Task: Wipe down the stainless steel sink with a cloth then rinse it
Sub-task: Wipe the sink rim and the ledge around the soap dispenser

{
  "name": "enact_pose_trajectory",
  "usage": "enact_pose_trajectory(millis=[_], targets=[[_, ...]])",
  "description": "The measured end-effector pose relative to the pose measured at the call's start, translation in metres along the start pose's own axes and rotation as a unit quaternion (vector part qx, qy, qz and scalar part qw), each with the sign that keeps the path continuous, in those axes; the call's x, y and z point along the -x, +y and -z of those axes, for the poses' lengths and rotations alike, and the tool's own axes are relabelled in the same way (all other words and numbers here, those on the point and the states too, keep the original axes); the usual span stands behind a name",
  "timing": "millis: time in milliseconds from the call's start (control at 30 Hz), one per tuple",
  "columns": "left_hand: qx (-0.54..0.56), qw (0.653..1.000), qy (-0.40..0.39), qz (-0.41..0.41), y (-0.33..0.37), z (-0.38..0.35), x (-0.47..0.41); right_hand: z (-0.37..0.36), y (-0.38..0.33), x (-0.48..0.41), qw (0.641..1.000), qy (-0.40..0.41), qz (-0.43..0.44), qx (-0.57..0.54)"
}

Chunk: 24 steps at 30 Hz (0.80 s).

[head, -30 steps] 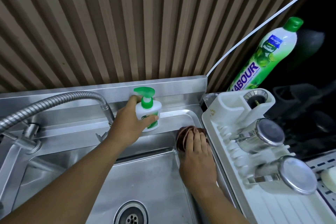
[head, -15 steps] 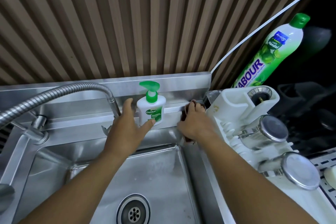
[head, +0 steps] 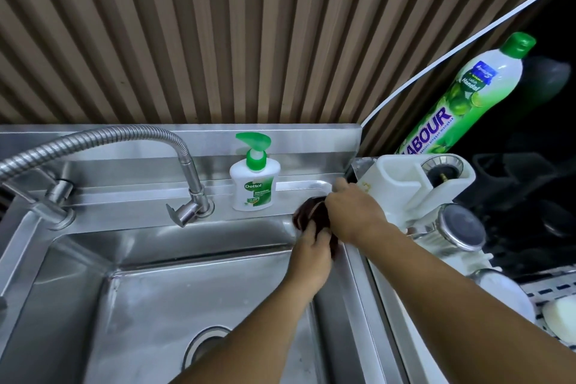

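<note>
The stainless steel sink (head: 174,293) fills the lower left, its drain (head: 205,349) partly hidden by my left forearm. A dark brown cloth (head: 311,215) is bunched at the sink's back right corner. My left hand (head: 311,254) grips the cloth's lower part from below. My right hand (head: 353,215) closes on the cloth from the right, its fingers reaching toward the corner ledge. Most of the cloth is hidden between the two hands.
A white Dettol pump bottle (head: 254,179) stands on the back ledge, beside the flexible steel tap (head: 187,184). A white dish rack (head: 433,196) with steel containers sits right of the sink. A tall green dish soap bottle (head: 470,97) leans behind it.
My left hand let go of the Dettol bottle, which now stands on the ledge, and moved right onto the cloth. My right hand stays on the cloth at the corner.
</note>
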State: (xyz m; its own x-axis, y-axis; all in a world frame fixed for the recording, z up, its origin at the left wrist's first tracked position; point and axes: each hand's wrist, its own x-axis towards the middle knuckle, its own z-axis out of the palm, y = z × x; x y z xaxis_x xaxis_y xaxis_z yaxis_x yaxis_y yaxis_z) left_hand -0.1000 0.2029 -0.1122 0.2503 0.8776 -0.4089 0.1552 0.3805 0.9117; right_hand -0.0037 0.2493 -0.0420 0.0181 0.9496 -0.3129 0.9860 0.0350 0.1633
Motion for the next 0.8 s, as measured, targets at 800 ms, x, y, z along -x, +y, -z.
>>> enact_pose_trajectory(millis=[800], targets=[[-0.155, 0.984, -0.083, 0.024, -0.083, -0.026, 0.151, -0.068, -0.022, 0.186, 0.991, -0.011, -0.068, -0.111]])
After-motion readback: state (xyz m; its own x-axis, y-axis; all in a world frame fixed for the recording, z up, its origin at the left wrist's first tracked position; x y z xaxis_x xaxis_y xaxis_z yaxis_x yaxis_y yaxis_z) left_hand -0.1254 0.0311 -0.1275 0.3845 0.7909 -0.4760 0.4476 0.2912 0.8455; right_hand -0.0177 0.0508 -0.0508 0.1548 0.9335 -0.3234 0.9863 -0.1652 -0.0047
